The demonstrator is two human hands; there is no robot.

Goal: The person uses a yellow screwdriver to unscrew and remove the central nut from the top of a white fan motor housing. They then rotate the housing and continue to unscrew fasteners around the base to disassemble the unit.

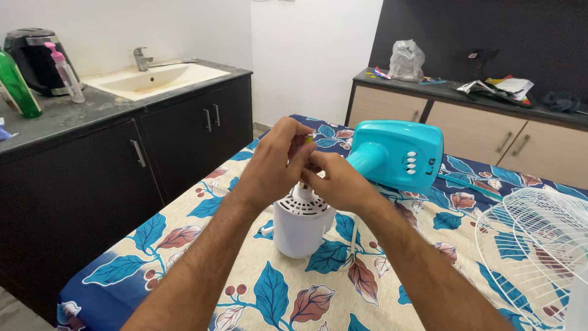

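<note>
A white fan motor housing (299, 225) stands upright on a bed with a leaf-patterned sheet (294, 294). Behind it lies the turquoise fan base (398, 153) with its neck and white buttons. Both hands meet just above the motor's top. My left hand (275, 162) has its fingers closed around a small object with a yellow tip, mostly hidden. My right hand (340, 181) is closed at the motor's shaft end, fingers touching the left hand; what it grips is hidden.
White wire fan grilles (539, 245) lie on the bed at the right. A dark cabinet with a sink (153, 78), a kettle (30, 58) and bottles stands at the left. A beige sideboard (465, 122) with clutter stands behind the bed.
</note>
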